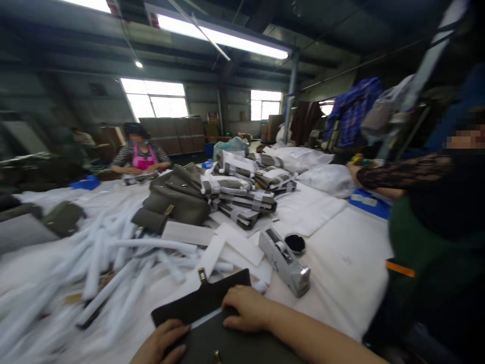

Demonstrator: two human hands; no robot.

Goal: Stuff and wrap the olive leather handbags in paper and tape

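Note:
A dark olive handbag (242, 341) lies in front of me at the bottom edge, its flap (206, 293) lifted away from the body. The flap carries a small gold-coloured metal clasp (202, 275), and a pale strip (206, 318) shows in the bag's opening. My left hand (162, 341) holds the left side of the opening with fingers bent over it. On the right, my right hand (248, 308) grips the bag near the fold of the flap, thumb apart from the curled fingers. The bag's lower part runs out of view.
Beyond the bag stands a grey tape dispenser (284, 263) beside a round black object (294, 243). White foam tubes (125, 258) spread over the left. White sheets (238, 242) lie before piled bags (178, 197) and wrapped bags (246, 197). Co-workers are at far left (142, 154) and right (428, 212).

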